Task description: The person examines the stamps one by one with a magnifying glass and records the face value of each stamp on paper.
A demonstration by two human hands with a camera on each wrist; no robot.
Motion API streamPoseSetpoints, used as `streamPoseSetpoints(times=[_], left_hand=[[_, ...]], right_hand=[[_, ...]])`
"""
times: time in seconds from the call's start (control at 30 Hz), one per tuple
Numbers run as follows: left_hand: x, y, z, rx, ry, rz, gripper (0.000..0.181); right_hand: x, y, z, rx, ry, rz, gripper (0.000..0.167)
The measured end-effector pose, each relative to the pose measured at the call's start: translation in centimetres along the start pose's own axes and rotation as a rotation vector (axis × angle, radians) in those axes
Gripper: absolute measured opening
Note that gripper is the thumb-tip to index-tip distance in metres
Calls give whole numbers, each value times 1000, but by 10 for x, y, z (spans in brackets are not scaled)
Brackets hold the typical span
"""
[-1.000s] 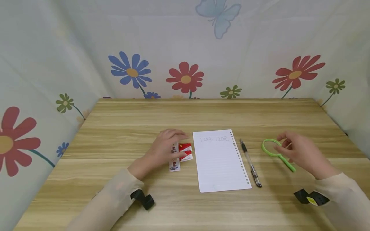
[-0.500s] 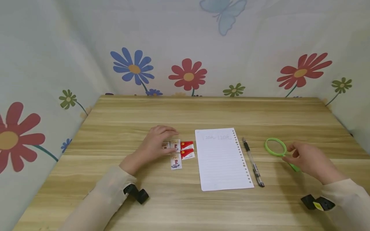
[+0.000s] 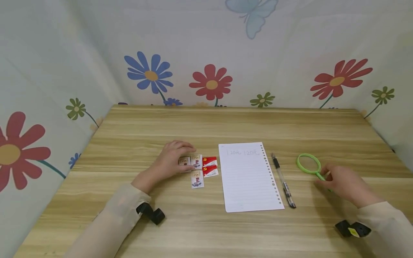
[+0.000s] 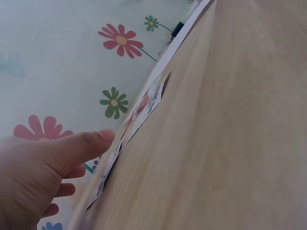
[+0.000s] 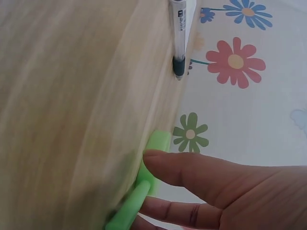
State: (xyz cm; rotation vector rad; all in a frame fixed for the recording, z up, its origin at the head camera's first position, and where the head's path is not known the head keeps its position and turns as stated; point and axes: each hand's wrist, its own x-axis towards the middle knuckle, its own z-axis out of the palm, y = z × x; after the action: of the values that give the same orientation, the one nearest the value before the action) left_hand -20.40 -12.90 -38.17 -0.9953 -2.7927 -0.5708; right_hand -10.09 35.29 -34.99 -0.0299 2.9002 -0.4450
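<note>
My left hand (image 3: 167,161) is at the small stamp-like papers in the head view, its thumb (image 4: 98,141) extended over them and its other fingers loosely bent. Several pale ones with a printed picture (image 3: 197,180) lie together on the table. Two red-and-white ones (image 3: 210,171) adjoin them on the right. Over on the right side, my right hand (image 3: 346,184) holds the handle of a green magnifying glass (image 3: 308,163) between thumb and fingers. The lens lies flat on the tabletop; most of the handle (image 5: 132,203) is hidden by the hand in the head view.
A lined sheet of paper (image 3: 251,179) with handwriting at the top lies between the hands. Beside its punched edge is a clear pen (image 3: 284,182) with a black grip. Flower-printed cloth (image 3: 193,43) hangs behind the wooden table (image 3: 226,125).
My left hand has shifted left off the papers, uncovering more of the pale ones. The right hand has moved from over the lens down to the magnifying glass's handle.
</note>
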Motion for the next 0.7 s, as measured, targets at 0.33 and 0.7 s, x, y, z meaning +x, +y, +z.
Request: streamPoseSetpoints(times=[0.33, 0.7], left_hand=[[0, -4, 7, 1, -28, -29, 53], [0, -7, 9, 16, -38, -34, 50]], right_hand=[[0, 1, 4, -40, 31, -30, 18], [-1, 7, 7, -74, 86, -94, 12]])
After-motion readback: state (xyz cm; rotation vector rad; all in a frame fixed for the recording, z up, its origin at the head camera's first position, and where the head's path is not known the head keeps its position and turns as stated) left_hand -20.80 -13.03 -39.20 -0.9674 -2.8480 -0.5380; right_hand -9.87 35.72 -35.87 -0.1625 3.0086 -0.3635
